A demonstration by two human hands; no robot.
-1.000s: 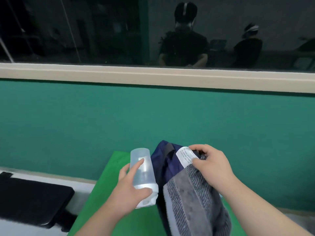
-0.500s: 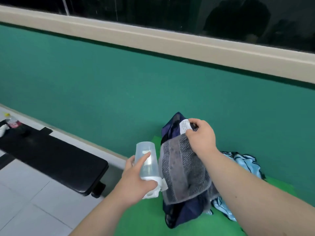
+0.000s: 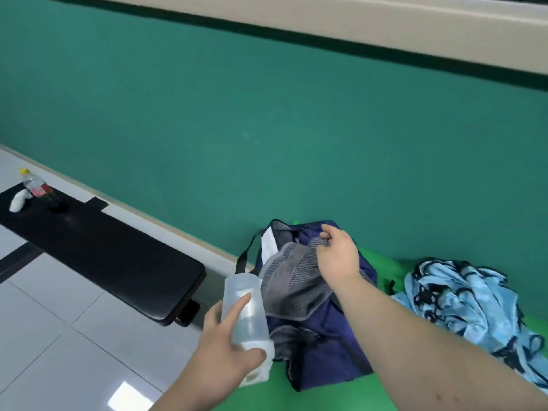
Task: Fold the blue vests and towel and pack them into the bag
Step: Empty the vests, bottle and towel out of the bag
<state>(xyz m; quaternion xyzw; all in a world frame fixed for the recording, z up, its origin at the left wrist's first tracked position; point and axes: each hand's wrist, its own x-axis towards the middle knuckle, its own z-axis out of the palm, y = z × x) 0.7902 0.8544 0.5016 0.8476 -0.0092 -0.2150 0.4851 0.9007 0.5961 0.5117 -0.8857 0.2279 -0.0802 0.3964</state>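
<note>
A navy bag (image 3: 323, 348) lies on a green mat (image 3: 323, 396) against the teal wall. A grey striped towel (image 3: 296, 280) drapes over the bag's open top. My right hand (image 3: 336, 256) pinches the towel's upper edge at the bag's mouth. My left hand (image 3: 225, 354) grips a translucent plastic bottle (image 3: 246, 315) with a white cap end, just left of the bag. A heap of light blue vests (image 3: 471, 304) with dark trim lies crumpled on the mat to the right.
A black padded bench (image 3: 109, 256) stands on the white tiled floor at left. On its far end are a clear bottle with a yellow cap (image 3: 35, 185) and a small white object (image 3: 17, 201). The teal wall (image 3: 296, 129) runs close behind the mat.
The view has tilted down and leftward, bringing the bench and the vests into sight. My right hand has lowered the towel onto the bag's mouth. My left hand still holds the bottle.
</note>
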